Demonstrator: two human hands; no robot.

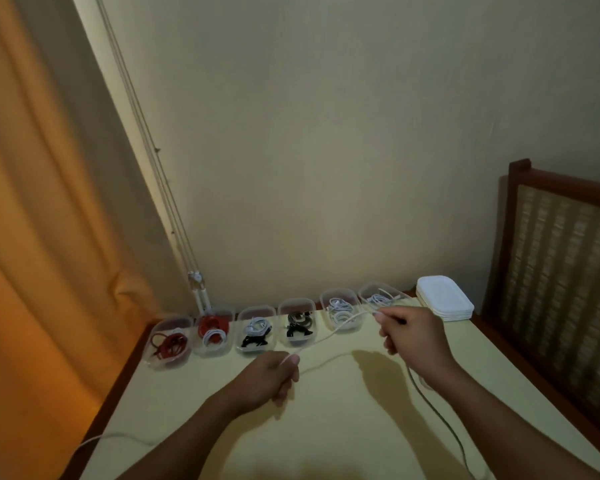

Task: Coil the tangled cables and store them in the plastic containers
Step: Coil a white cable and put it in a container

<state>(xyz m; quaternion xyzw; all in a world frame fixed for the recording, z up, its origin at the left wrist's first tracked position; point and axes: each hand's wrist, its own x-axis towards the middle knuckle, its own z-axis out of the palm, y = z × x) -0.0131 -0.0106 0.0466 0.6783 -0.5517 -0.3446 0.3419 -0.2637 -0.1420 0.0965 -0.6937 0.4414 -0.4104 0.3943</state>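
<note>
1. We hold the white cable (326,337) stretched above the tabletop (326,427) between both hands; it is not yet in any container.
2. Our left hand (271,375), at 6 o'clock, has its grip pinched on the cable between thumb and curled fingers. Our right hand (413,336), toward 2 o'clock, pinches it near what may be the plug end, though the dim light leaves that unsure.
3. A slack run leaves the left hand, passes under the right wrist and trails off the near edge at 5 o'clock. Another pale length hangs over the edge at 8 o'clock.
4. The row of plastic containers (257,309) stands at 12 o'clock, each holding coils, with a stack of lids (444,296) at 1 o'clock.
5. To do this step well, we judge that the right grip should anchor the end while the slack slides through a loosened left pinch, taking out the twists.
6. Then we lay even loops, each small enough for the rightmost container (371,285), where white cable already sits.
7. We lift the trailing tail as we gather, so it cannot sweep the row.
</note>
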